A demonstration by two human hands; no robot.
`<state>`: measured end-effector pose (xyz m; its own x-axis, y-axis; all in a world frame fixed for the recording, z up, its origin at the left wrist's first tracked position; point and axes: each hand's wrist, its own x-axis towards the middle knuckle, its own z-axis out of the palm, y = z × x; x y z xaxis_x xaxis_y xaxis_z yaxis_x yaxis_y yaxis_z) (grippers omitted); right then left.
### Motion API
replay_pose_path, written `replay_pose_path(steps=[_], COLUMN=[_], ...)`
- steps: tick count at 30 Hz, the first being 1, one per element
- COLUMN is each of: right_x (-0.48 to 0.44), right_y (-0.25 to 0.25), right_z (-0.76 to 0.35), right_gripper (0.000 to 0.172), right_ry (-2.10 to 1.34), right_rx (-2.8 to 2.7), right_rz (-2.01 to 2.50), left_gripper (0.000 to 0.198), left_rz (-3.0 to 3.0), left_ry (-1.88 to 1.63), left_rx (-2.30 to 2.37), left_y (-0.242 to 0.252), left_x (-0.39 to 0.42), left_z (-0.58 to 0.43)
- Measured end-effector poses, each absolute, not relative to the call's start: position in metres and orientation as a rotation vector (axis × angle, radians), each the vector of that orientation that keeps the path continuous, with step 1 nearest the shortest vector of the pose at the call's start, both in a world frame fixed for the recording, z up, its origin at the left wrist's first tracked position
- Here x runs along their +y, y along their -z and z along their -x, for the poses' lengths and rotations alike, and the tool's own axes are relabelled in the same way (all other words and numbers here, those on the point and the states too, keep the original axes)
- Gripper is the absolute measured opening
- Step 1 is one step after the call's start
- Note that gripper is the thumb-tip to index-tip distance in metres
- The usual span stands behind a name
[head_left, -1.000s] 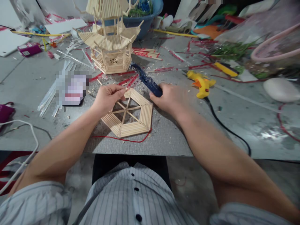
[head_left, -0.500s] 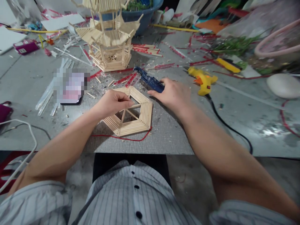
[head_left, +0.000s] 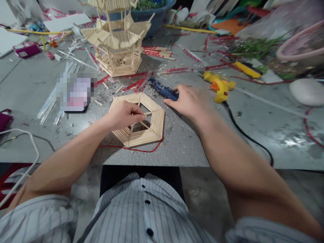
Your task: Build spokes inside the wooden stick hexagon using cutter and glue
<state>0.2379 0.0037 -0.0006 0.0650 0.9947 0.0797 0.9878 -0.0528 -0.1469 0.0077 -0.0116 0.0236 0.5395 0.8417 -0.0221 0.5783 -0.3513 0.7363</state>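
Observation:
A flat hexagonal frame (head_left: 157,125) of pale wooden sticks, with thin spokes across its open middle, lies near the table's front edge. Over its upper left part is my left hand (head_left: 124,114), thumb and fingers pinched together close to the centre of the spokes. Whatever is in that pinch is hidden. To the right of the frame, my right hand (head_left: 190,103) has its thumb and fingers closed round one end of a dark blue hand tool (head_left: 163,90). The tool's far end points up and left, resting at table level; its exact kind is unclear.
Behind the frame stands a stick-built pagoda model (head_left: 118,44). A yellow glue gun (head_left: 220,86) with a black cord lies at right. Left are a blurred phone (head_left: 78,94) and clear glue sticks (head_left: 52,98). A red string (head_left: 141,150) runs along the frame's front.
My left hand has shifted slightly down and right over the spokes. My right hand and the blue tool have moved a little right, and the tool's far end has come down toward me.

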Motion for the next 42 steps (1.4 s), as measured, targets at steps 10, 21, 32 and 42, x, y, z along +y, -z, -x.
replay_pose_path(steps=[10, 21, 32, 42], right_x=[0.003, -0.001, 0.007, 0.020], right_y=[0.003, -0.006, 0.000, 0.012], right_z=[-0.238, -0.240, -0.234, -0.236], right_gripper=[0.055, 0.034, 0.046, 0.021], right_ry=[-0.050, -0.093, -0.165, -0.973], right_rx=[-2.068, -2.035, -2.025, -1.054], right_rz=[2.134, 2.214, 2.216, 1.231], left_gripper=[0.012, 0.009, 0.007, 0.010], left_rz=[-2.170, -2.078, -2.043, -2.337], left_ry=[-0.269, -0.504, -0.645, -0.818], left_rx=[1.137, 1.127, 1.111, 1.033], left_y=[-0.023, -0.022, -0.018, -0.015], left_x=[-0.012, -0.012, -0.012, -0.013], left_z=[-0.010, -0.009, -0.009, -0.005])
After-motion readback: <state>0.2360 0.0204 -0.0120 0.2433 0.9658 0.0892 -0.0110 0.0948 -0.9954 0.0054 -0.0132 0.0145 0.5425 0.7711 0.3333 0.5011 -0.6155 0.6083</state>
